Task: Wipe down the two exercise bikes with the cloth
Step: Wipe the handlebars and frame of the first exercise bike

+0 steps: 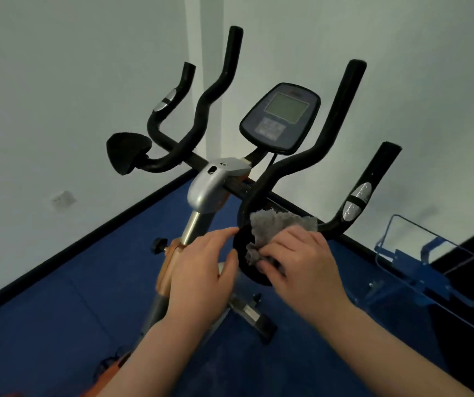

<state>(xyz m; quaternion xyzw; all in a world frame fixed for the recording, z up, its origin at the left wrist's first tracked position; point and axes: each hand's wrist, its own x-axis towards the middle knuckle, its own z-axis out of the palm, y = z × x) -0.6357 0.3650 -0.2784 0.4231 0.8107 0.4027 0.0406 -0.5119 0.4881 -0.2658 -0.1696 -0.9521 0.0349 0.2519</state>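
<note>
Right hand: you are holding your right hand (301, 262) over the near black elbow pad (244, 253) on the right side of the handlebar; your fingers are curling down and pinching the cloth against the pad.
Cloth: the grey cloth (278, 224) is lying bunched on top of that pad; its upper edge is sticking out above your knuckles, just beside the curved black handlebar tube (327, 121); its lower part is tucking under your fingertips.
Left hand: you are resting your left hand (201, 270) against the left edge of the same pad; the fingers are lying nearly straight, and the hand is gripping nothing; index tip and thumb are touching the pad's rim.
Exercise bike: the exercise bike (207, 187) is standing in a corner of the room on blue flooring (58, 325); its console (281, 117) is tilting up behind the cloth, between the handlebar horns; the other elbow pad (126, 151) is sitting well apart, on the far left.
Blue frame: a blue metal frame (419, 270) is showing at the right edge, near your right wrist; you cannot tell from here what it belongs to.
</note>
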